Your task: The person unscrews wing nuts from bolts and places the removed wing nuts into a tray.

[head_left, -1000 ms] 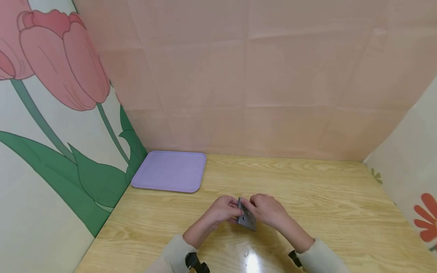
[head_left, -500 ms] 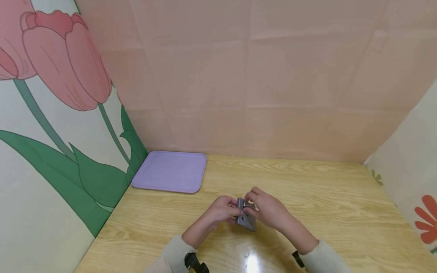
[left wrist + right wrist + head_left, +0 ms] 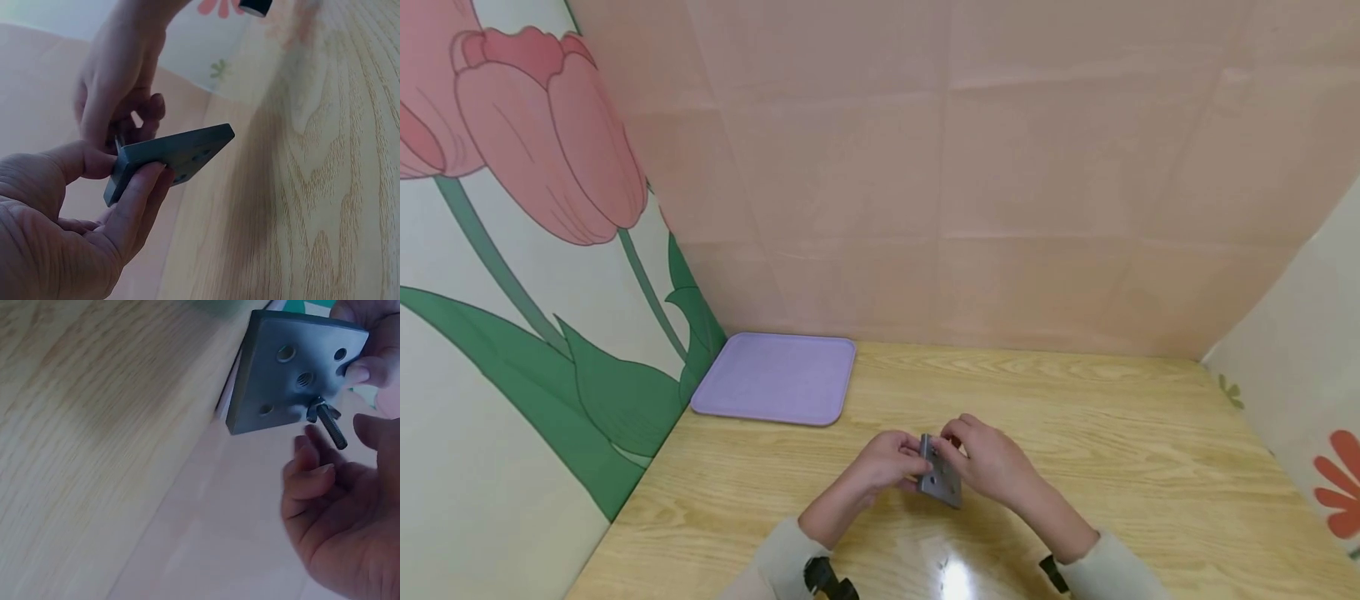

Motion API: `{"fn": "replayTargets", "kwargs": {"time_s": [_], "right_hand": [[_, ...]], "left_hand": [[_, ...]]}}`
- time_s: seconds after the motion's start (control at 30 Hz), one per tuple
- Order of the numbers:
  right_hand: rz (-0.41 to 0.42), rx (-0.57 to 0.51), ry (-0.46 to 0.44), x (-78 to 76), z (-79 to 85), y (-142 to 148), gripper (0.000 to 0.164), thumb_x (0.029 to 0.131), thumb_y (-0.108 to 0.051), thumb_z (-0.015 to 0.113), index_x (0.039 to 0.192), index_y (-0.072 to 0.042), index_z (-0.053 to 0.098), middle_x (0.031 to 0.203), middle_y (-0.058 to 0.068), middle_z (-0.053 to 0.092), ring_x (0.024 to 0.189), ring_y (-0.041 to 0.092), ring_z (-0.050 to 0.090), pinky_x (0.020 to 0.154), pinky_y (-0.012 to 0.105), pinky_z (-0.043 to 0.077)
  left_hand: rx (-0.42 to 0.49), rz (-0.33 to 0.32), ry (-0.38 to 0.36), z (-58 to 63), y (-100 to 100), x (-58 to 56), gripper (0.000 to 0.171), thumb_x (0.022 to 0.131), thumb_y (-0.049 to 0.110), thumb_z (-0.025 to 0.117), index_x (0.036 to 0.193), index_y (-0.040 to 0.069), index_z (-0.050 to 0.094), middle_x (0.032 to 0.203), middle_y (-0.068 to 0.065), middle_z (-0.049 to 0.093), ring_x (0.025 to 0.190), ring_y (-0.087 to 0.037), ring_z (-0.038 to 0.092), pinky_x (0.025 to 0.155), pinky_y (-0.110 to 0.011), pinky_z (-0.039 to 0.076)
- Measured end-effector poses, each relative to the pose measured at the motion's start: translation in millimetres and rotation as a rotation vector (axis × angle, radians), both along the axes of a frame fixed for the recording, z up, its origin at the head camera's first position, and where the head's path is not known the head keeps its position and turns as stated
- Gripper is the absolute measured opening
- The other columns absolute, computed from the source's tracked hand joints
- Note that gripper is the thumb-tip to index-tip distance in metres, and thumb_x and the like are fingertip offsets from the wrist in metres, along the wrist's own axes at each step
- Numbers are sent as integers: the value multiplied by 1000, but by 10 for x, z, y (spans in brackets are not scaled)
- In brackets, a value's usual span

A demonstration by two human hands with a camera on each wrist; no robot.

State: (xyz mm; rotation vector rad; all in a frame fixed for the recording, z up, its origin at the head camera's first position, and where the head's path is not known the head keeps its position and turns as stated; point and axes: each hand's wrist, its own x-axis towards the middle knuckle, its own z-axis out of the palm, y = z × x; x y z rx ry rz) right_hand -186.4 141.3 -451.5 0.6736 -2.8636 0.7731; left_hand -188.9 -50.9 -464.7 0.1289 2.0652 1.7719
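My left hand (image 3: 889,460) pinches a grey square metal plate (image 3: 942,483) by its edge, thumb on one face and fingers on the other. In the right wrist view the plate (image 3: 290,375) shows several holes, the middle one threaded. A bolt (image 3: 332,428) sticks out of a corner hole, with a wing nut (image 3: 322,411) on it close against the plate. Around the bolt's end lies my right hand (image 3: 350,506), fingers bent and thumb apart from them, index fingertip right by the wing nut. The left wrist view shows the plate (image 3: 175,147) held tilted above the table.
A purple tray (image 3: 775,379) lies at the back left of the wooden table (image 3: 1075,433). Behind the table hangs a pinkish-brown sheet (image 3: 940,167). Walls with painted flowers stand at the left and right.
My right hand drew back a little from the plate, showing the bolt half a second ago, then its thumb moved across the bolt again. The left hand and plate stay nearly still.
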Motion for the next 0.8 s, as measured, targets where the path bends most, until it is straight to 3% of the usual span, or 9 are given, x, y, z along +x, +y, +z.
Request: {"fn": "replayTargets", "kwargs": {"time_s": [0.13,0.27,0.63,0.8], "right_hand": [[-78,-7,-120,1,21,-26,34,102,-41,57,81,-16,68,75,-5,58,63,9,50,53,26,43],[-90,4,-198,13,20,-32,39,103,-42,55,75,-17,64,67,-5,54,57,12,48,49,27,39],[-125,60,-221,27,25,-61,48,105,-46,49,67,-16,55,61,-2,48,54,14,43,49,27,33],[-111,56,-238,35,26,-65,43,104,-42,53,70,-17,57,62,-3,49,54,12,43,48,25,33]], "left_hand": [[-11,-2,9,-1,6,6,24,84,1,72,106,-6,64,91,-10,69,82,-21,70,68,-36,63],[-15,-12,20,2,19,14,23,85,1,71,106,-6,64,90,-10,68,81,-21,69,69,-36,63],[-30,-19,31,0,15,25,23,85,0,71,106,-5,64,91,-10,69,81,-20,69,66,-36,62],[-36,-16,22,-6,16,23,22,86,1,71,106,-4,64,91,-10,69,81,-20,68,66,-36,62]]}}
